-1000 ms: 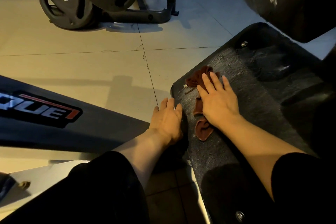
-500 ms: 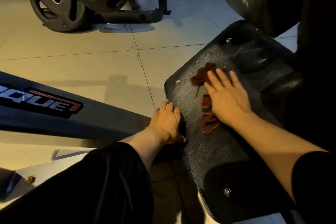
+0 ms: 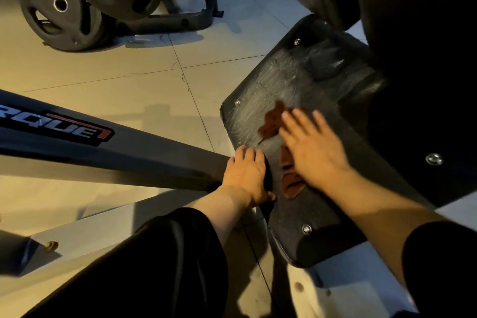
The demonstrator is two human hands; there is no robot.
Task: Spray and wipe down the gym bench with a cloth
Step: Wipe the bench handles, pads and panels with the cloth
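Dim, warm yellowish light falls across the tiled floor (image 3: 108,77), which is the brightest area. The upper right corner sinks into near-black shadow. The right hand (image 3: 313,152) is smeared by motion blur, its fingers (image 3: 290,121) indistinct. Straight frame bars bow near the edges from wide-angle distortion. A faint sheen streaks the dark pad (image 3: 273,80).
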